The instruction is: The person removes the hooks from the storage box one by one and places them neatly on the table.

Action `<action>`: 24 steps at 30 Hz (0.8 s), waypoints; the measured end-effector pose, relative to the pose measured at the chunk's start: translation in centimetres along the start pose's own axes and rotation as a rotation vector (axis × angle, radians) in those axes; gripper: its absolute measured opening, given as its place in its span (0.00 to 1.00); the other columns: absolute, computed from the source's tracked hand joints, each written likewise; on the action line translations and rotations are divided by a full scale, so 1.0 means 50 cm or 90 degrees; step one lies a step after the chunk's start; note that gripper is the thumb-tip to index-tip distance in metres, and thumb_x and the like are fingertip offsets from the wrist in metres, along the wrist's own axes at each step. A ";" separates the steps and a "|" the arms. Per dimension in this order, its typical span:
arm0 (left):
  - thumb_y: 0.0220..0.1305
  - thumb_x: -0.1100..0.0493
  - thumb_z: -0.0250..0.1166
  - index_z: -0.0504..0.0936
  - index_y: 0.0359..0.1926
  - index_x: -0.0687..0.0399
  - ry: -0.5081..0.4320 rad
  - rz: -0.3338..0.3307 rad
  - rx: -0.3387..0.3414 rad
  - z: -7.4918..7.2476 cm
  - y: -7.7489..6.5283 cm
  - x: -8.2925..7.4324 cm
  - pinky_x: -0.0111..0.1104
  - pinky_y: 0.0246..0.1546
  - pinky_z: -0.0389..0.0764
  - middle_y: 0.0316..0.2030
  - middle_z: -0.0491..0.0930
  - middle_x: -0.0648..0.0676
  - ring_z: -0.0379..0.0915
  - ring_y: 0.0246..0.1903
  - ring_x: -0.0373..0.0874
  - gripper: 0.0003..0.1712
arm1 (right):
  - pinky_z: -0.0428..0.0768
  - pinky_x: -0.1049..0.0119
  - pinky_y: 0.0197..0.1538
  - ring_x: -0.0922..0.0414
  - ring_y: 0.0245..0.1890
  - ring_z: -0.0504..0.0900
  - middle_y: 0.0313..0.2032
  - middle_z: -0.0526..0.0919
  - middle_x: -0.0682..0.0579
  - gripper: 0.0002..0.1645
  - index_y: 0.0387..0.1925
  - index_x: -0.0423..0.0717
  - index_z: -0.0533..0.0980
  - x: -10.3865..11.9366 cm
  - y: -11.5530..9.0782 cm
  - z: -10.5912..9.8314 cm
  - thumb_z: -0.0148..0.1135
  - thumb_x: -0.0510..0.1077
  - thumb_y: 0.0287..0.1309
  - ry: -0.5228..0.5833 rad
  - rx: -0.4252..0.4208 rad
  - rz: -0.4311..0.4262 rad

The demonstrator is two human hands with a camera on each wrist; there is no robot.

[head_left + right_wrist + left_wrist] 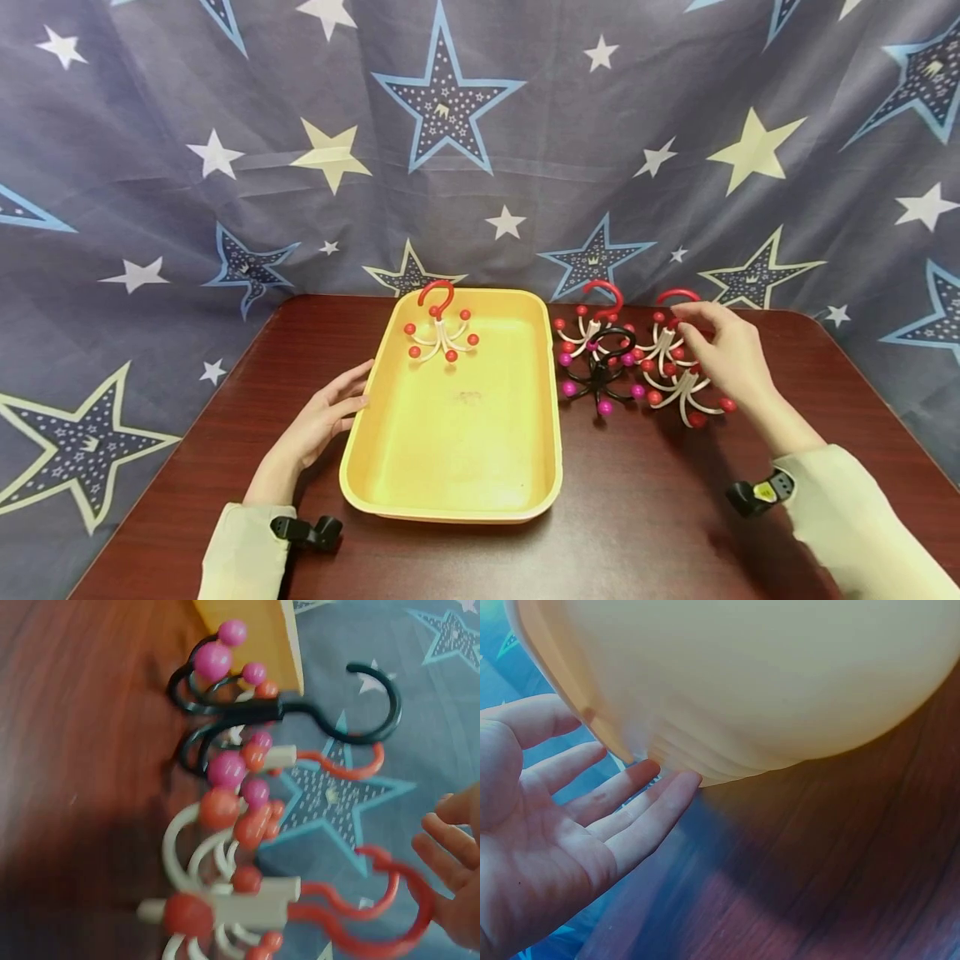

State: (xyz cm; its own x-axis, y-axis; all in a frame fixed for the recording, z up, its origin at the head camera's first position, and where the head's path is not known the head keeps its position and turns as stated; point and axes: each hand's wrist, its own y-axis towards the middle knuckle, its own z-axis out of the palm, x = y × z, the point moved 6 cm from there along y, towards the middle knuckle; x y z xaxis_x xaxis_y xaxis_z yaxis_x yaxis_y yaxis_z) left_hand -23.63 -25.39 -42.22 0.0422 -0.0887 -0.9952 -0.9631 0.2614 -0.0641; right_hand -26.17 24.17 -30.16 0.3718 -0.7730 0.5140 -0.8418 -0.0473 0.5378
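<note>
A yellow tray (450, 467) lies on the table, with a white multi-arm hook hanger (441, 333) standing inside near its back. My left hand (322, 421) touches the tray's left side with its fingers spread, and the left wrist view shows the fingertips against the tray's outer wall. Right of the tray stand a black hanger with pink balls (597, 375) and white hangers with red hooks and balls. My right hand (723, 350) is at the red hook of the front-right white hanger (686, 392). In the right wrist view its fingers (450, 847) look loose beside that hook.
Two more white hangers, one at the back left (592, 329) and one at the back right (663, 346), stand close around the black one. The dark wood table (630, 533) ends at a star-patterned curtain (510, 183). Both wrists wear black straps.
</note>
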 end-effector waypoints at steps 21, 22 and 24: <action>0.64 0.61 0.54 0.51 0.70 0.52 0.002 -0.002 -0.002 -0.002 0.000 0.000 0.36 0.42 0.78 0.63 0.58 0.68 0.74 0.48 0.42 0.35 | 0.78 0.60 0.44 0.54 0.40 0.82 0.42 0.83 0.48 0.13 0.44 0.44 0.78 0.202 0.093 0.175 0.58 0.38 0.57 0.161 0.107 -0.061; 0.64 0.60 0.54 0.51 0.70 0.52 0.002 -0.003 -0.003 -0.002 0.000 0.000 0.36 0.42 0.78 0.63 0.58 0.68 0.74 0.48 0.42 0.35 | 0.78 0.60 0.44 0.54 0.41 0.82 0.42 0.83 0.48 0.13 0.44 0.44 0.78 0.210 0.096 0.185 0.58 0.38 0.57 0.162 0.113 -0.066; 0.64 0.60 0.55 0.51 0.70 0.51 0.002 -0.004 -0.002 -0.002 -0.001 0.000 0.36 0.42 0.78 0.63 0.58 0.68 0.74 0.47 0.41 0.36 | 0.78 0.60 0.46 0.54 0.41 0.81 0.42 0.83 0.48 0.13 0.44 0.43 0.78 0.224 0.103 0.204 0.58 0.39 0.57 0.162 0.126 -0.077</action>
State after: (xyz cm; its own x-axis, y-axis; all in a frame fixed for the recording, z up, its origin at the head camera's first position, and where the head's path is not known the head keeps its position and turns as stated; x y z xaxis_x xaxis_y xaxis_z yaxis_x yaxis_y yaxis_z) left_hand -23.62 -25.50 -42.19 0.0476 -0.0936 -0.9945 -0.9638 0.2572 -0.0704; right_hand -30.31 8.81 -28.44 0.5386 -0.5724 0.6183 -0.8358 -0.2702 0.4779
